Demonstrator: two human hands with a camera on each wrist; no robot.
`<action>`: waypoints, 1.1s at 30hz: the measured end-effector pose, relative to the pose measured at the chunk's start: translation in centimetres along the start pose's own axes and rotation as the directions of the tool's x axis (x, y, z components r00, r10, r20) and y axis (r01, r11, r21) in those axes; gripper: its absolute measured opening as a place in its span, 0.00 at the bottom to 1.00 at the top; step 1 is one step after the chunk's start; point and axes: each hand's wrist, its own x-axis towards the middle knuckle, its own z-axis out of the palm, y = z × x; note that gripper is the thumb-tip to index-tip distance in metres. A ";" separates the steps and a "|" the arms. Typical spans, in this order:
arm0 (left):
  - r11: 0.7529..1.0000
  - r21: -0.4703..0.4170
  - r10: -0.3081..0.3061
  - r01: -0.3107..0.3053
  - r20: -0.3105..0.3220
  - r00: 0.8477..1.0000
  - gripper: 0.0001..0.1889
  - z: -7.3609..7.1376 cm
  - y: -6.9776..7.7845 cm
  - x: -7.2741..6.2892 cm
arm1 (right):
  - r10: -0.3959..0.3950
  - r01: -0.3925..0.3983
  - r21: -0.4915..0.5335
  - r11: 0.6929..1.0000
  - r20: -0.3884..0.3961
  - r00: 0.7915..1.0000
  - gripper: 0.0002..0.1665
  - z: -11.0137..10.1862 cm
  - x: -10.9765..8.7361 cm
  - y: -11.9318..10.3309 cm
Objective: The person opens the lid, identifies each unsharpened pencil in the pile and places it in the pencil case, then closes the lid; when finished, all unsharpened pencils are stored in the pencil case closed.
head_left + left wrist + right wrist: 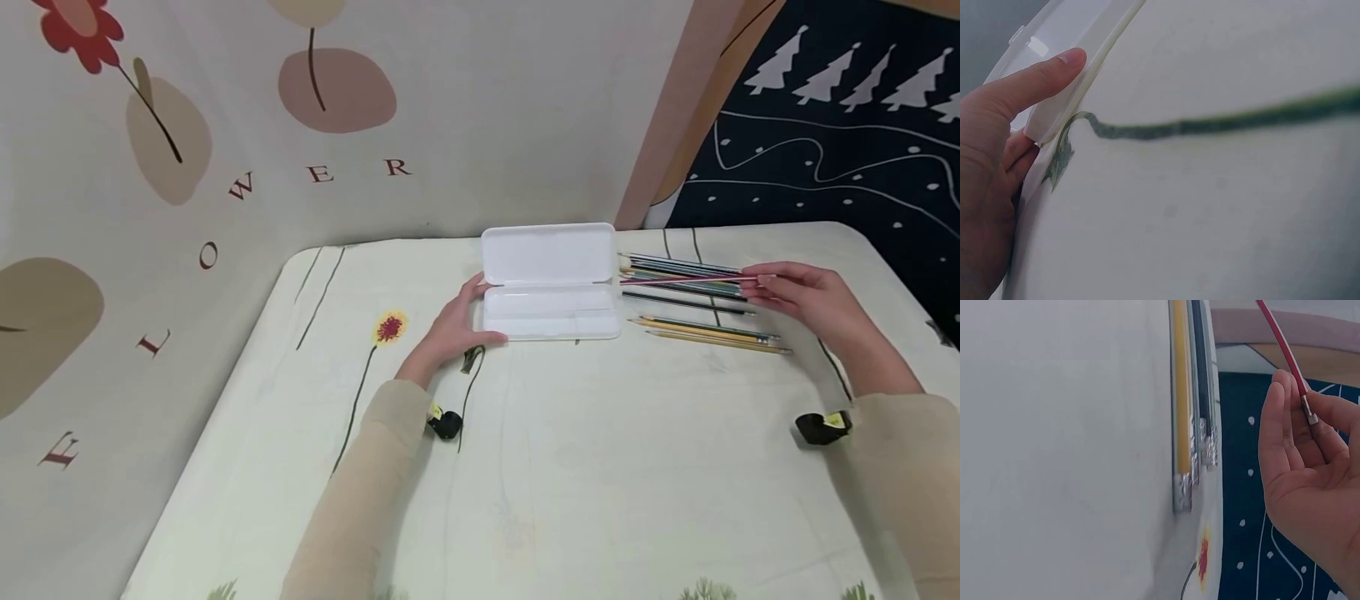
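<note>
An open white pencil case (551, 327) lies near the table's back edge, its lid (547, 254) tipped back and its inside bare. My left hand (453, 327) grips the case by its left end, thumb along the front rim and fingers round the side. In the left wrist view the thumb presses over the rim of the tray. Between thumb and fingers of my right hand (806, 292) is the eraser end of a red pencil (1286, 350). The pencil is raised above a loose row of pencils (690, 267), pointing left toward the case.
Right of the case lie several dark and coloured pencils, with a yellow pencil (720, 342) nearest me. The table (600, 467) has a pale flower-print cloth. A curtain (487, 150) hangs behind it, and a dark tree-print cloth (825, 150) is at back right.
</note>
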 end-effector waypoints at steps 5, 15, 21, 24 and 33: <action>1.000 0.011 -0.006 0.005 0.004 1.000 0.60 -0.1 0.2 0.0 | -0.031 0.029 0.072 0.997 0.025 0.999 0.09 0.8 0.2 -0.6; 1.000 0.020 -0.012 0.012 0.009 1.000 0.60 -0.1 0.2 0.1 | -0.056 0.050 0.113 0.992 0.048 0.997 0.14 2.7 0.6 -1.5; 1.000 0.011 -0.007 0.007 0.003 1.000 0.60 -0.1 0.2 0.1 | -0.015 0.009 0.083 0.997 0.069 0.997 0.18 4.2 1.1 -2.2; 1.000 0.009 -0.003 0.003 0.003 1.000 0.60 -0.1 0.1 0.0 | 0.003 -0.008 0.052 0.999 0.093 0.996 0.23 5.0 1.4 -2.3; 1.000 0.005 -0.011 0.011 0.006 1.000 0.60 -0.1 0.2 0.0 | 0.021 -0.024 0.015 1.000 0.177 0.984 0.24 7.4 2.4 -2.6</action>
